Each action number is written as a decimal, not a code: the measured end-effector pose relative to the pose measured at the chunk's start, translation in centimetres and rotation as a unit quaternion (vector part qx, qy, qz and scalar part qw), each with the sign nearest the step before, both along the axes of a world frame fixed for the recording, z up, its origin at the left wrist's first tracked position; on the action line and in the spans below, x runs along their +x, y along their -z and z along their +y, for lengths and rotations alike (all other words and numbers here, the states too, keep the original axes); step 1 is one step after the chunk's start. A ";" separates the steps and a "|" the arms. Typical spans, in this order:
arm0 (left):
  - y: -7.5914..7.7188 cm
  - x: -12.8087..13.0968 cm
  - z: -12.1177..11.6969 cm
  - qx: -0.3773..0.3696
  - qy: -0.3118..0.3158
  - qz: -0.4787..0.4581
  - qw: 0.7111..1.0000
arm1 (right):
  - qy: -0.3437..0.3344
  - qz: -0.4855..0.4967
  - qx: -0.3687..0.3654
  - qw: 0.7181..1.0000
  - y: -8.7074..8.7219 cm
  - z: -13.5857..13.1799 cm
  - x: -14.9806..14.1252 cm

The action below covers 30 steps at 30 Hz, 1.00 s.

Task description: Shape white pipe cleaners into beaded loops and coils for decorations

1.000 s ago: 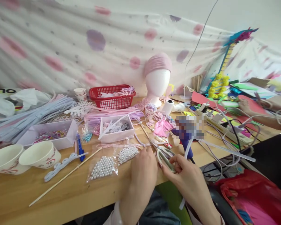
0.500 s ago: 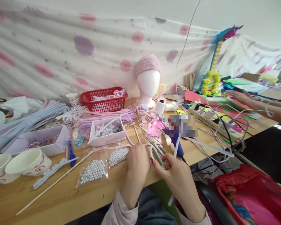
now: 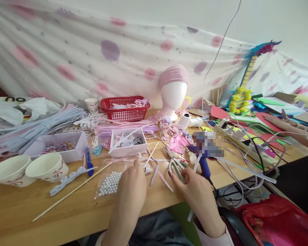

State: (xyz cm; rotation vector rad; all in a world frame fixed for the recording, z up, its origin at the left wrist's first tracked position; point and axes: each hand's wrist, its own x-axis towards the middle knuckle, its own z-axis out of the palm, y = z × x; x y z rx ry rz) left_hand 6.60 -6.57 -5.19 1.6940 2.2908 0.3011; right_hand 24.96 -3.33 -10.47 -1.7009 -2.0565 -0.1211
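Over the small bag of white pearl beads (image 3: 109,184) hovers my left hand (image 3: 133,184), closed, its fingertips hidden behind its back. Just right of it are a short wooden stick (image 3: 152,154), a lilac strip (image 3: 154,174) and a pale pink printed tape (image 3: 164,181). My right hand (image 3: 195,188) is closed around a long translucent stick (image 3: 197,164), which looks like glue; it shows above and below the hand. Its thumb and fingers are beside the handles of the scissors (image 3: 172,167). Behind it lies a blue glue gun (image 3: 204,167).
A white box of trimmings (image 3: 128,150), a red basket (image 3: 125,114) and a mannequin head (image 3: 174,94) stand behind. Paper cups (image 3: 47,167) and a long skewer (image 3: 72,191) are at left. Cables and a power strip (image 3: 246,143) run at right, near another person's hand (image 3: 274,119).
My left hand has moved left, away from the scissors, uncovering the lilac strip and pink tape. My right hand stays by the scissors. The view has swung slightly left.
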 end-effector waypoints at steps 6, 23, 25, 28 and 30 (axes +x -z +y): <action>1.7 -4.0 -2.4 0.079 -0.040 -0.140 0.986 | -0.083 0.040 -0.082 0.992 -1.3 -0.5 0.1; 1.2 -11.6 -4.0 0.117 0.155 -0.419 0.887 | -0.473 0.049 -0.055 0.878 -9.4 3.1 -3.8; 0.7 -11.7 -4.0 0.096 0.178 -0.440 0.875 | -0.494 0.036 -0.052 0.867 -9.8 3.8 -4.3; 0.5 -12.1 -4.2 0.071 0.152 -0.488 0.857 | -0.508 0.043 -0.056 0.859 -10.0 4.5 -4.9; 0.5 -12.2 -4.4 0.060 0.155 -0.506 0.846 | -0.503 0.054 -0.058 0.861 -10.0 4.7 -5.2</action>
